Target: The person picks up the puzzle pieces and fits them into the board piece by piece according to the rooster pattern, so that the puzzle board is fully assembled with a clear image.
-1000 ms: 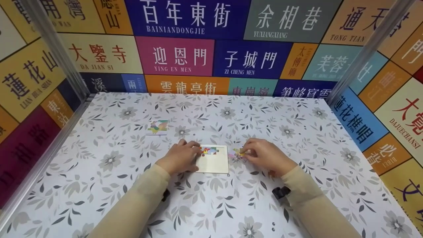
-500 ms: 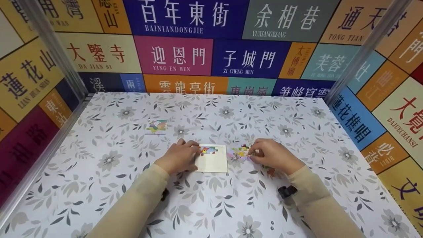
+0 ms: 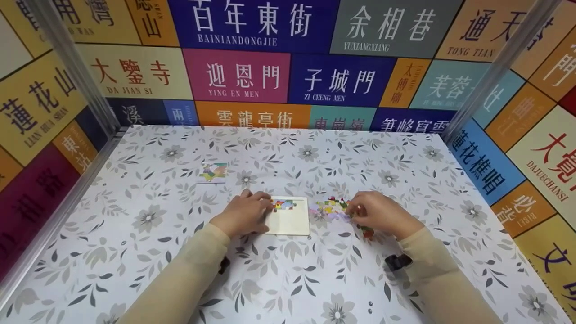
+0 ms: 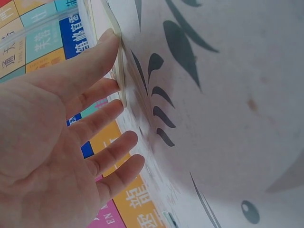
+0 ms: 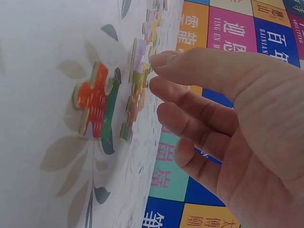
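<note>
A cream puzzle board lies on the table, with a few joined colourful pieces along its top. My left hand rests against the board's left edge. In the left wrist view, its thumb and nearest fingers touch that edge and the other fingers spread loosely. To the right of the board is a cluster of loose jigsaw pieces. My right hand is at the cluster's right side, fingertips close to the pieces. The right wrist view shows its fingers loosely bent, with no piece visible between thumb and forefinger. Contact there is unclear.
A red-and-green jigsaw piece lies apart, below the right hand. Another small colourful puzzle section lies at the back left of the floral-patterned table. Panels with Chinese lettering stand around the back and sides.
My right hand has moved to the right, uncovering more of the loose jigsaw pieces. My left hand stays at the board's left edge.
</note>
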The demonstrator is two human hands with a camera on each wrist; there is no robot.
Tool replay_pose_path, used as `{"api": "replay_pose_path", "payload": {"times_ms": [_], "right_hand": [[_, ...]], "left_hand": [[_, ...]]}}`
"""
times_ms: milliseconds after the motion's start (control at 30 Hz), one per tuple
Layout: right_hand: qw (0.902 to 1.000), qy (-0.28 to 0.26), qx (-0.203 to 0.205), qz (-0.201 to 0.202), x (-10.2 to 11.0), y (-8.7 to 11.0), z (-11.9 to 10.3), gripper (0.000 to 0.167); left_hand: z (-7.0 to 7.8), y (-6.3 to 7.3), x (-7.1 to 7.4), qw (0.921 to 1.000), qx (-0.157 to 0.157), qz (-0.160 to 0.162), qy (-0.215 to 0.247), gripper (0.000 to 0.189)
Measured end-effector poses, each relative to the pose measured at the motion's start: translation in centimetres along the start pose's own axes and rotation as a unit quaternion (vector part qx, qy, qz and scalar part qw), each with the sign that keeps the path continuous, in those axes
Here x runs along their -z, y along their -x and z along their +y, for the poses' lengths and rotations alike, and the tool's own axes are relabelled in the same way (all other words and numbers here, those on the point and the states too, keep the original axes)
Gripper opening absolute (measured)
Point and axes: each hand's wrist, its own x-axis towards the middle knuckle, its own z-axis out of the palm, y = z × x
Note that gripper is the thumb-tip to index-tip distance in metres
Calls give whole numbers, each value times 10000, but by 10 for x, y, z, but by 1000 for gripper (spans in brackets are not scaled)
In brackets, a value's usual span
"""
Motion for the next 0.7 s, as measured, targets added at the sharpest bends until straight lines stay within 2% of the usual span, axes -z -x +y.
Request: {"api": "replay_pose_path", "payload": {"times_ms": [100,233,500,700], "right_hand": [[9999,99,48,8,0,3,2,15],[9999,59,-90,-60,4,8,3,14],[9974,-356,-130,-611,16,17,10,14],[9964,-440,-59,-719,16,22,15,19]], "left_hand": [[1,2,1,9999,-67,61,78,51],[0,1,1,10000,-9,35,28,52],[-1,-3,-1,10000,68,7,-61,51],[-2,-4,-3,9999,95,-38,-128,50]]}}
